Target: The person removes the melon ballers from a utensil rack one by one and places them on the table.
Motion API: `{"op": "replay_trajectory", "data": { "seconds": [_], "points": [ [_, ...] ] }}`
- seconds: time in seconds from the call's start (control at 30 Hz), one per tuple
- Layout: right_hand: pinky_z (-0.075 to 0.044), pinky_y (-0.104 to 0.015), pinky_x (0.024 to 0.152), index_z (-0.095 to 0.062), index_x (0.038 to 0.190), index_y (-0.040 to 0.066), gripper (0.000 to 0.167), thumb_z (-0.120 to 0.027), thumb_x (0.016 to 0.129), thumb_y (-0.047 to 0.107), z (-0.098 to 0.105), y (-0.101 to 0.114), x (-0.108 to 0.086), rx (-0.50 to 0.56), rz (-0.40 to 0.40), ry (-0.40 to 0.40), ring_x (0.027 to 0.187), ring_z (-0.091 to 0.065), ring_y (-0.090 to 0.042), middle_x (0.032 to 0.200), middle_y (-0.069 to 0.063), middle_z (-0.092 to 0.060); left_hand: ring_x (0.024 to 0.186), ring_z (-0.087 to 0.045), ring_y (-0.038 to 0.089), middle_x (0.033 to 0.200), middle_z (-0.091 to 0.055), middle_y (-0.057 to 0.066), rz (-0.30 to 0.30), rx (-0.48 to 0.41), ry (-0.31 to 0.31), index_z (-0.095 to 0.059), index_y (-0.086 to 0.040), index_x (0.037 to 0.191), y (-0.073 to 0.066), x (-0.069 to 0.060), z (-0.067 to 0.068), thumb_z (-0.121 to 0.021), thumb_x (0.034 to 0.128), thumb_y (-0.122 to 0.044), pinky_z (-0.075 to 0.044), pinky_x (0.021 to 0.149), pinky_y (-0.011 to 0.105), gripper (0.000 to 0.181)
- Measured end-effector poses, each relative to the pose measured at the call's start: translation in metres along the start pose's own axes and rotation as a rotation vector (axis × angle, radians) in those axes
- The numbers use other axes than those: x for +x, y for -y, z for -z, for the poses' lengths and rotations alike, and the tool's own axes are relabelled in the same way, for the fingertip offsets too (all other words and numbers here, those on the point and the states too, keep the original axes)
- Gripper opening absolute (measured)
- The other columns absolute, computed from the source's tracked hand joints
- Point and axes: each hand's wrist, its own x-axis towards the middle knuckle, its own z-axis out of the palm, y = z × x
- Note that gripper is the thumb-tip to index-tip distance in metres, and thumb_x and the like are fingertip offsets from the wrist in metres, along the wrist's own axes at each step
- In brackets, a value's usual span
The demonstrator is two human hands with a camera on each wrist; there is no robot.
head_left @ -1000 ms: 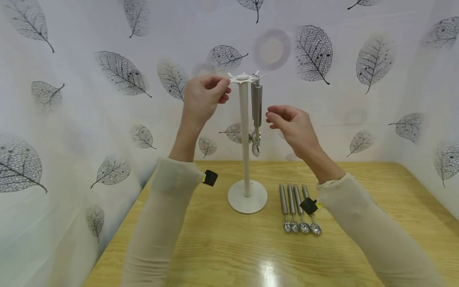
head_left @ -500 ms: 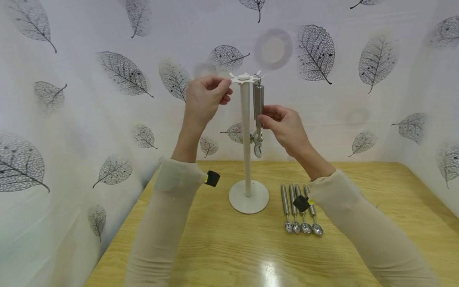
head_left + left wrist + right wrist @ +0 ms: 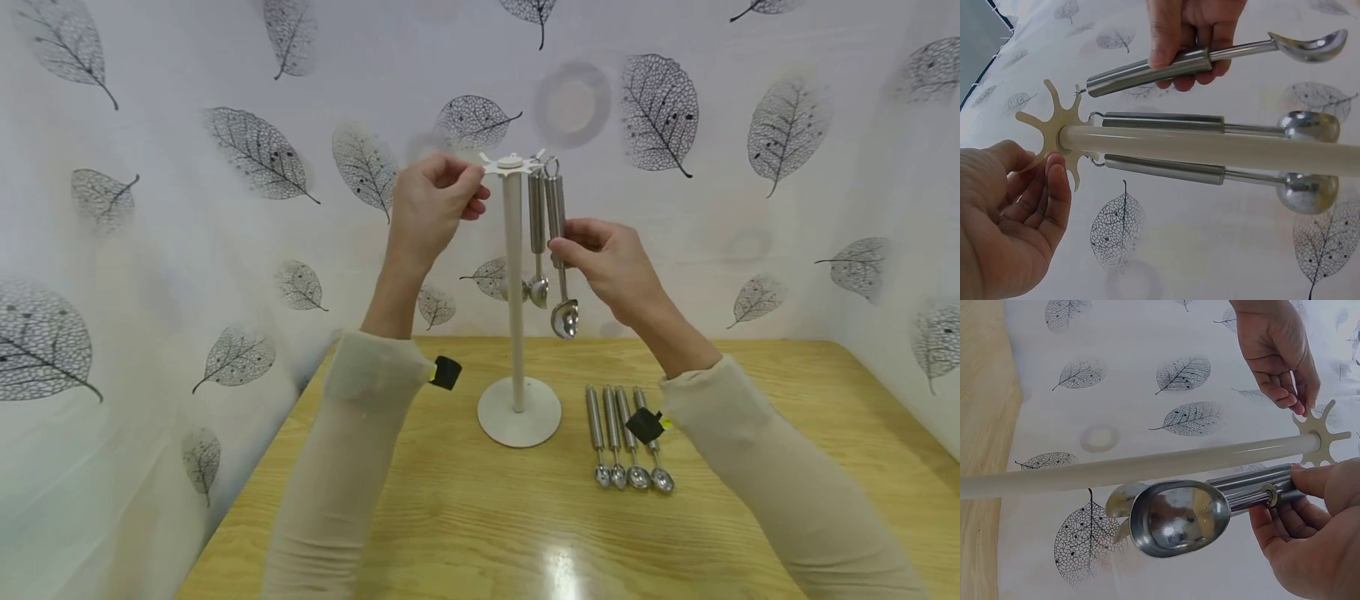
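- Right hand pinches a held scoop by the handle, at the hand's 9 o'clock; left hand pinches a prong at the 9 o'clock side of the star-shaped top.
- Held scoop: upright with a slight tilt in the head view, long axis from about 11:30 at its ring to 5:30 at its bowl. It lies at the left hand's 3 to 4 o'clock, so the right hand is the nearer one.
- Ring to prong looks to be the relation that matters: the ring sits at the top's 3 o'clock side, right at a prong tip in the left wrist view. Whether it is threaded on, I cannot tell.
- Two hanging scoops flank the pole in the left wrist view; from the head, one is mostly hidden behind it.
- Only the right wrist view looks squarely into the held scoop's hollow, but the ring does not show there.
- Round base on the table; at its 3 to 4 o'clock, four small scoops lie side by side, bowls towards 5 o'clock.
- Leaf-print cloth stands behind everything, at 12.
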Motion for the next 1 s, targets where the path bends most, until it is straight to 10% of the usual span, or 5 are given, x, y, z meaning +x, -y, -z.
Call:
{"op": "replay_trajectory", "data": {
  "seconds": [1.0],
  "points": [
    [-0.056,-0.019,0.091,-0.068,0.121,-0.002,0.033,-0.073,0.1,0.022,0.067,-0.012,-0.048,-0.119,-0.132,-0.082,0.093,-0.071,-0.014,0.098,0.009,-0.074,0.069,-0.069,0.016,0.083,-0.072,0.01,0.008,-0.023,0.013,-0.071,0.002,0.1,0.0,0.001,0.002,-0.067,0.1015,-0.009,-0.064,0.072,0.027,0.011]
  ]
}}
